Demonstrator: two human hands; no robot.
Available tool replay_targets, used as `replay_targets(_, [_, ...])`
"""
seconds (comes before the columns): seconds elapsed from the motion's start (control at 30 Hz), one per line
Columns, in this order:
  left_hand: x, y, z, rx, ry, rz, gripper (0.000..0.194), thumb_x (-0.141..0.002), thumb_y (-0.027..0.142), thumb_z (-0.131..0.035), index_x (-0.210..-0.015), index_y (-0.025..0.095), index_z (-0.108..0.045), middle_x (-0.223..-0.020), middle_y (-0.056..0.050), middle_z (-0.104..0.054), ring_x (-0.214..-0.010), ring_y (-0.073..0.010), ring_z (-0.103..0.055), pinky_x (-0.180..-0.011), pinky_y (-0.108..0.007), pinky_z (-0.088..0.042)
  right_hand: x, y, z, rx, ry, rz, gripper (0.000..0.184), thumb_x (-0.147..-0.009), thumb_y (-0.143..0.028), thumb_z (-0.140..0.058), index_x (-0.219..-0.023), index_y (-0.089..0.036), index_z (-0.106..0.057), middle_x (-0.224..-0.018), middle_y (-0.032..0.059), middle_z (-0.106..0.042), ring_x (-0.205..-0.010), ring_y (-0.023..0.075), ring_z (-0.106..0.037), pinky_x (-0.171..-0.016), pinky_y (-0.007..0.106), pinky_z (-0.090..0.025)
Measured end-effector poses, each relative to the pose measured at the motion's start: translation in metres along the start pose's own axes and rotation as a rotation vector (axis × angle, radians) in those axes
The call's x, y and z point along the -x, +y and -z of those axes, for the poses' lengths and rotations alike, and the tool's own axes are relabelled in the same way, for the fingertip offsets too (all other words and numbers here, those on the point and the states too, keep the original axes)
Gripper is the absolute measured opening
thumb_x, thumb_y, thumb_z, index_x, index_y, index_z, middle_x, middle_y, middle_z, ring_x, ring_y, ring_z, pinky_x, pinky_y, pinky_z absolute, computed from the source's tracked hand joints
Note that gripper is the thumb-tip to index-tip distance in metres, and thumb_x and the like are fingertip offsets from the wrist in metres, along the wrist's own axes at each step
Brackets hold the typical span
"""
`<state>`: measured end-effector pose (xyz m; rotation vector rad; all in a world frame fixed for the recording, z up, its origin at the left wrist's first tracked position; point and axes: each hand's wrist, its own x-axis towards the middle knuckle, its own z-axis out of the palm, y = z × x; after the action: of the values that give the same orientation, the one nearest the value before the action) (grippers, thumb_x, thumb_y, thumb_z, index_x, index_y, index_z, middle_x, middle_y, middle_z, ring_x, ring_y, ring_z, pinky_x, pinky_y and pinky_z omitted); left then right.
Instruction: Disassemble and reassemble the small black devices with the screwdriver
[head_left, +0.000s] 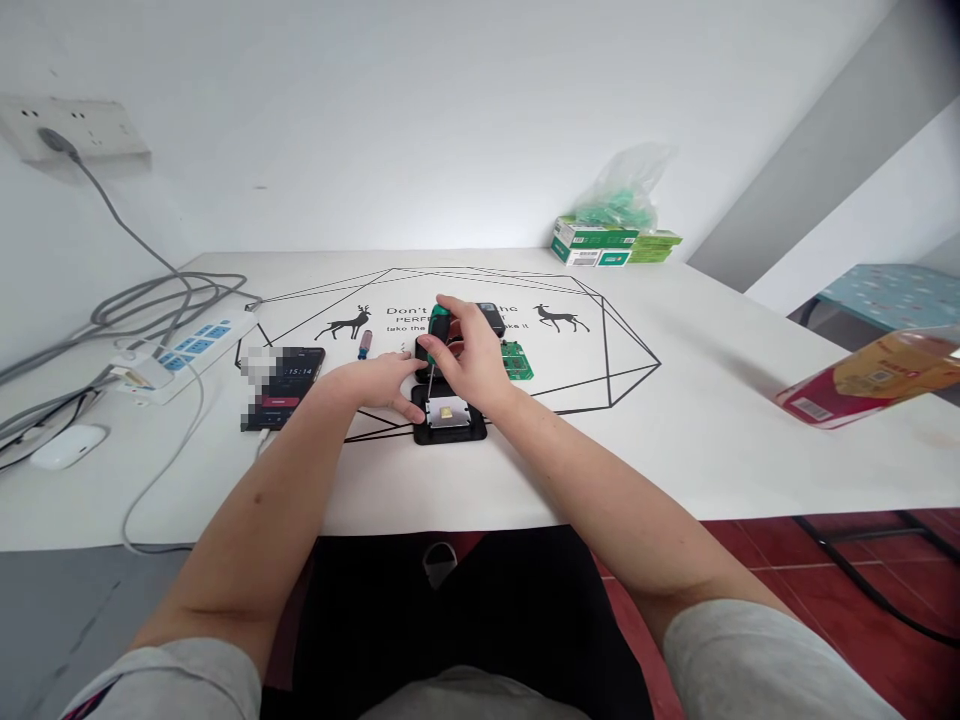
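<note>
on the table (675, 440), our right hand (480, 365) grips a screwdriver (440, 320); half-open left hand (382, 383) touches the black case (450, 436); circuit board (519, 362) lies out, metal plate (458, 419) still inside.

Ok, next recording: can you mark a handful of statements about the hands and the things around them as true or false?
1. The right hand holds the green-and-black screwdriver. True.
2. The left hand holds the phone. False: it is at the black case; the phone lies on the table.
3. The green circuit board lies right of the right hand. True.
4. The power strip is right of the phone. False: it is left of it.
</note>
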<state>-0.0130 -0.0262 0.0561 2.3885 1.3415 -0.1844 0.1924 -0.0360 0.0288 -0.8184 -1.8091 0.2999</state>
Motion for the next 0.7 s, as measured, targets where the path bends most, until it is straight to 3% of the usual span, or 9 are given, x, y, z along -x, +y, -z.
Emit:
replay_targets(0.13, [0.0026,0.0062,0.0052,0.015,-0.052,0.036,0.106,-0.077,0.068,-0.083,-0.167,0.024,-0.047,-0.164,-0.018,-0.06,-0.148,-0.0467,-0.057,-0.119,-0.052,-0.047,0.0008,-0.0004,-0.0027,0.014,-0.022,0.002,0.048,-0.106,-0.044,-0.064,-0.151,-0.029,-0.054,-0.125,0.0122,-0.067,-0.104,0.0283,-0.068,-0.096,0.054,-0.068])
replay_targets(0.37, [0.0037,0.0089,0.007,0.015,-0.059,0.036,0.1,-0.081,0.064,-0.081,-0.167,0.027,-0.048,-0.166,-0.016,-0.059,-0.148,-0.0452,-0.058,-0.118,-0.053,-0.048,0.0006,0.0009,-0.0031,-0.005,-0.021,0.018,0.048,-0.106,-0.042,-0.064,-0.151,-0.027,-0.054,-0.125,0.0126,-0.066,-0.105,0.0287,-0.067,-0.099,0.055,-0.067])
replay_targets(0.53, [0.0027,0.0083,0.0071,0.009,-0.047,0.038,0.098,-0.079,0.065,-0.082,-0.164,0.024,-0.053,-0.156,-0.016,-0.067,-0.144,-0.0464,-0.061,-0.117,-0.054,-0.048,0.0006,0.0001,-0.0026,-0.013,-0.012,0.028,0.048,-0.105,-0.043,-0.064,-0.15,-0.028,-0.054,-0.122,0.0119,-0.066,-0.105,0.0293,-0.067,-0.1,0.056,-0.067])
replay_targets(0.7, [0.0033,0.0097,0.0072,0.025,-0.038,0.048,0.094,-0.078,0.063,-0.082,-0.161,0.027,-0.056,-0.155,-0.014,-0.068,-0.14,-0.046,-0.064,-0.113,-0.053,-0.051,0.0021,0.0,-0.0038,-0.018,-0.027,0.024,0.047,-0.105,-0.043,-0.065,-0.149,-0.031,-0.055,-0.12,0.011,-0.066,-0.101,0.0284,-0.066,-0.094,0.053,-0.068])
